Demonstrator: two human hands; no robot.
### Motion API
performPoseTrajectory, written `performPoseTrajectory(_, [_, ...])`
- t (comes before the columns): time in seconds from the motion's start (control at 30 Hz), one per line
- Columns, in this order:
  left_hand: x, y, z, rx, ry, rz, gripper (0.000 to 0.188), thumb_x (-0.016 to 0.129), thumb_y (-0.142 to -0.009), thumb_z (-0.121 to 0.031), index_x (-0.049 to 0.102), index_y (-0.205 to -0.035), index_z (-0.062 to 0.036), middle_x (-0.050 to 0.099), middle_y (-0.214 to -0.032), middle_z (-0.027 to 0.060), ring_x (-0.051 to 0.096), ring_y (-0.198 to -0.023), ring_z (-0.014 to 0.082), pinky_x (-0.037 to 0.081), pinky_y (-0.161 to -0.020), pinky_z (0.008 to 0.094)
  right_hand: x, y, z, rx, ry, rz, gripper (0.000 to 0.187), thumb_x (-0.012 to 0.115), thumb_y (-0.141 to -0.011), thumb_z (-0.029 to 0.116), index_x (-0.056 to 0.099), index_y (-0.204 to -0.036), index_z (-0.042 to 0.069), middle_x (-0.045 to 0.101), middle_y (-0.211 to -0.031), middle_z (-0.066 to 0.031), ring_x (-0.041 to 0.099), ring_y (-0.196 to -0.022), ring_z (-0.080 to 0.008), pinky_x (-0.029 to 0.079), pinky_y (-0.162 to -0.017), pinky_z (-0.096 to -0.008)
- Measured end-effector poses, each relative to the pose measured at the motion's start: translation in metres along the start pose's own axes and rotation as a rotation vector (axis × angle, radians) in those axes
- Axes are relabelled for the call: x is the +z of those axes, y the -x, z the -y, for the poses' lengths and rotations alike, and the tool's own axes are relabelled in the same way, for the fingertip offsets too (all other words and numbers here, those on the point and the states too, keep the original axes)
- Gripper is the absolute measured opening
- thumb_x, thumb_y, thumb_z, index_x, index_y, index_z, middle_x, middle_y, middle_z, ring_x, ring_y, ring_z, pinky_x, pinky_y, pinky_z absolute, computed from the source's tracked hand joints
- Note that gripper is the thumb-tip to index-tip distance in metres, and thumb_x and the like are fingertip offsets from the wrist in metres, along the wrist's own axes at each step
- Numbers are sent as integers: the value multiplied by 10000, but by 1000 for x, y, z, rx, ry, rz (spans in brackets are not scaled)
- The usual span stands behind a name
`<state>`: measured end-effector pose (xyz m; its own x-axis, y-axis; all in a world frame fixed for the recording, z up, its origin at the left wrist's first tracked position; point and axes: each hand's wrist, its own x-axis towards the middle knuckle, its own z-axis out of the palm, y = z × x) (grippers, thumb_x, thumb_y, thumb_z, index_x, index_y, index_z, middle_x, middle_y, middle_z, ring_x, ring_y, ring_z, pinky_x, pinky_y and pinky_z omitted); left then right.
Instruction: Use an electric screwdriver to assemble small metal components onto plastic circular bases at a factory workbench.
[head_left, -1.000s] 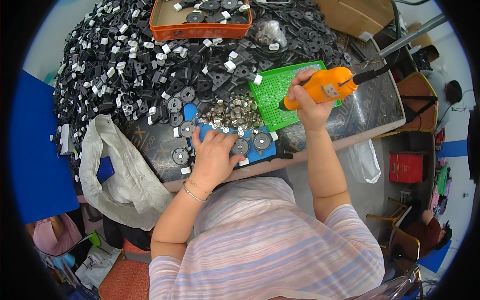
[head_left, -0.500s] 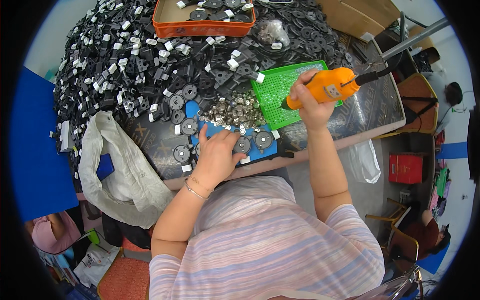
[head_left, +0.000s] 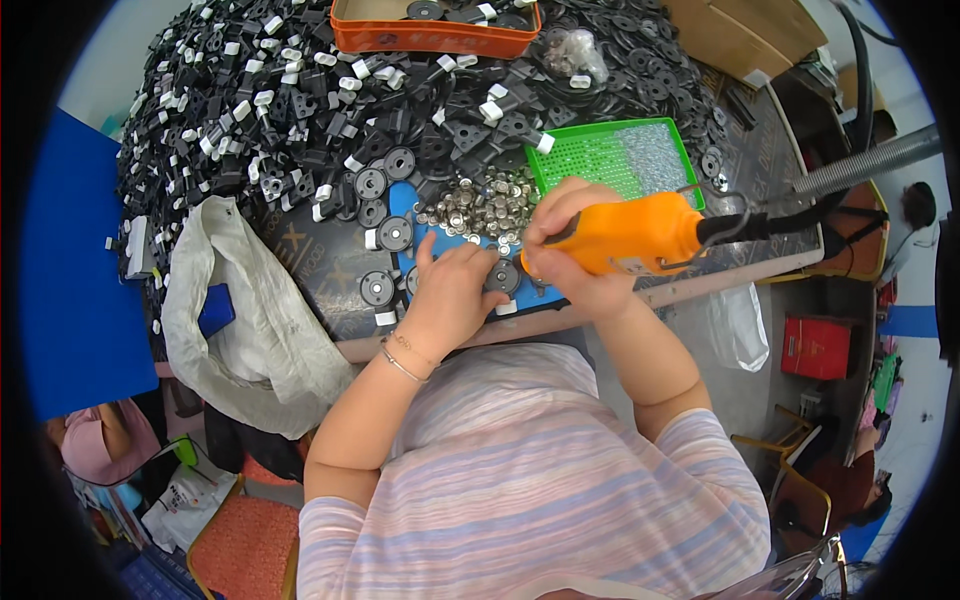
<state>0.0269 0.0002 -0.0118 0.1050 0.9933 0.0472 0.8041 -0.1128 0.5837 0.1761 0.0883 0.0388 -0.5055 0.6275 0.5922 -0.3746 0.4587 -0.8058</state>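
My right hand is wrapped round an orange electric screwdriver. Its dark tip points left, close to a black round plastic part with a metal centre. Thumb and forefinger of my left hand lie against that part's left side, the other fingers bent over the blue mat. Just beyond is a heap of small silver metal pieces. More black round parts with white tabs, such as one wheel, stand left of my left hand. My right hand hides part of the mat.
A green perforated tray holding small silvery pieces lies behind my right hand. Black plastic parts are heaped across the back, with an orange box among them. A whitish cloth sack hangs at the left. The screwdriver's cable runs right.
My right hand has brought the screwdriver left and nearer, from over the green tray to beside the black round part. My left hand stays at the same part. The whole view has shifted slightly.
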Motion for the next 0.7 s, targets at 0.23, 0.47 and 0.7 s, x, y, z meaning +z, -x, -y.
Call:
performPoseTrajectory(0.23, [1,0,2,-3,-10,5,417,768,-647,-188,611,-1019,-83,597,-882,61,583,-941,240,228,-1020,517,6,0,-1,10,-12,30,252,643,-729,-36,488,-919,22,501,-832,-99,554,-636,-144,480,-559,-240])
performPoseTrajectory(0.47, [2,-1,2,13,6,-2,393,765,-651,-192,610,-994,-79,586,-866,60,581,-930,242,228,-1020,514,2,2,-3,13,1,28,250,644,-735,-28,485,-920,25,500,-825,-94,551,-636,-137,468,-538,-234])
performPoseTrajectory(0.7, [2,-1,2,15,-4,-10,377,763,-652,-189,612,-980,-84,580,-867,60,577,-932,242,231,-1016,511,7,0,-5,59,-36,49,237,661,-728,1,510,-907,33,519,-809,-92,538,-660,-135,456,-574,-234])
